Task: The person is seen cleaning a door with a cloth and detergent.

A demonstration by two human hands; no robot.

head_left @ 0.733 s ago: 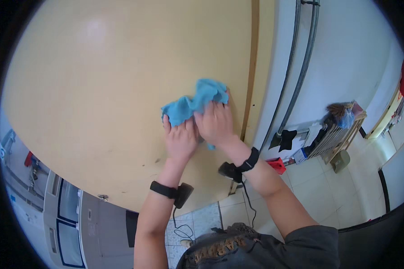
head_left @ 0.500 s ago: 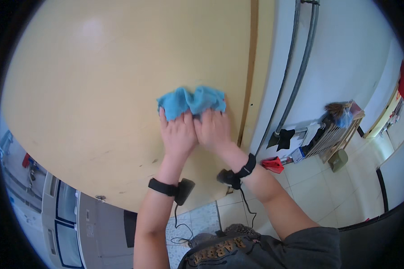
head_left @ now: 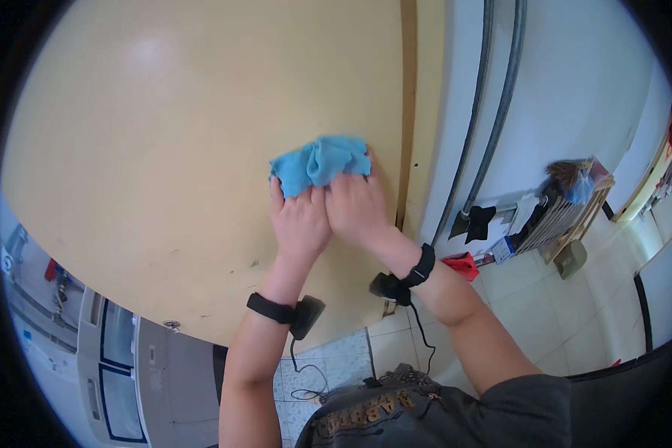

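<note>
A crumpled blue cloth (head_left: 319,162) lies against the pale yellow door (head_left: 179,142), close to its brown edge strip. My left hand (head_left: 300,222) grips the cloth's lower left part, with its fingertips partly under the fabric. Right beside it, my right hand (head_left: 356,207) grips the lower right part, its fingers curled and partly covered by the cloth. The two hands touch at the thumbs. Each wrist wears a black strap with a small dark box and a cable. Dark scuff marks show on the door below my hands.
Grey pipes (head_left: 502,112) run down the white wall at right. A slatted wooden rack (head_left: 556,224), a broom (head_left: 565,173) and a red item (head_left: 463,266) stand beyond. A grey-white appliance (head_left: 119,366) with dark panels is at lower left. Tiled floor (head_left: 515,321) lies below.
The cloth and both hands have shifted slightly on the door, and the cloth's folds have changed shape. The view has moved a little. Both hands keep hold.
</note>
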